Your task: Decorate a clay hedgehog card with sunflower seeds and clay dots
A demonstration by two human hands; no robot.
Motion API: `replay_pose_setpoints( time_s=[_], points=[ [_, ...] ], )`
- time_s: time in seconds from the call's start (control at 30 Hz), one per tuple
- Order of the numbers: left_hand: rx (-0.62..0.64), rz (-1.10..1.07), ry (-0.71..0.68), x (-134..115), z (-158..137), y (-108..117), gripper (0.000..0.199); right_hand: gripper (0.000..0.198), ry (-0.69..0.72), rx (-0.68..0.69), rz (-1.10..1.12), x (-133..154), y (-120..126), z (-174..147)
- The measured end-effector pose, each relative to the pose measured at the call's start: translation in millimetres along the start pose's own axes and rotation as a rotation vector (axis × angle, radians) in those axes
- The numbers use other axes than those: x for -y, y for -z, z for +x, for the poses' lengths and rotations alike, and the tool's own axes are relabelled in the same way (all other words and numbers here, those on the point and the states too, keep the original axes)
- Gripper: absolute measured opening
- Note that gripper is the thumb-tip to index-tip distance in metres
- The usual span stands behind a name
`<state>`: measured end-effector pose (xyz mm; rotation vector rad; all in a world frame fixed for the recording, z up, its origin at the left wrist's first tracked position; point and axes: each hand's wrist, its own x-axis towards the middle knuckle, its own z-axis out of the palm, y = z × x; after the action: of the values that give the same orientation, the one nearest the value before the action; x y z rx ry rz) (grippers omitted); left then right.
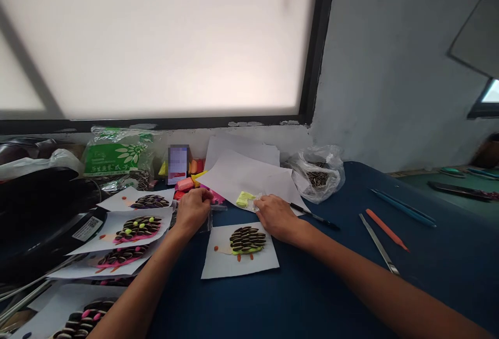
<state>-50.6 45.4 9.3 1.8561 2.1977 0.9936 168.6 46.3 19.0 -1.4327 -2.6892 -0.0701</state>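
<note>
From where I'm standing R hand (275, 215) is nearer, its grip pinching clear wrapper (257, 201), yellow clay (244, 199) just left mid-frame, L hand (194, 207) grip can't tell tbh.

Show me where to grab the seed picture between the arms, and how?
Probably pinch the picture by its near edge, coming from the wearer's side: that strip is bare paper, while the seeds sit farther up, towards the right hand.

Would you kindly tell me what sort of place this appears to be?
It looks like a craft workspace, perhaps at home: on the blue table are a seed-decorated picture, a clear bag of seeds and a yellow clay-like lump.
</note>
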Motion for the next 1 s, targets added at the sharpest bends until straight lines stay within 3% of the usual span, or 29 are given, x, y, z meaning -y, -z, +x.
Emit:
replay_pose_setpoints(
  time_s=[0.23, 0.37, 0.47, 0.67, 1.0],
  points=[
    [-0.265, -0.424, 0.079, -8, 6, 21, 0.018, 0.025, 0.005, 0.002, 0.015, 0, 3, -1],
    [-0.331, -0.716, 0.048, -22, 8, 28, 0.022, 0.026, 0.019, 0.006, 0.041, 2, 2, 2],
    [-0.290, -0.891, 0.070, -33, 5, 24, 0.037, 0.031, 0.056, 0.004, 0.084, 7, 0, 7],
    [-0.084, -1.132, 0.182, -36, -6, 5, 0.062, 0.066, 0.139, -0.042, 0.223, 15, 3, 21],
    [0.033, -1.151, 0.227, -23, -7, -13, 0.040, 0.036, 0.117, -0.151, 0.401, 3, -2, -3]
  ],
)
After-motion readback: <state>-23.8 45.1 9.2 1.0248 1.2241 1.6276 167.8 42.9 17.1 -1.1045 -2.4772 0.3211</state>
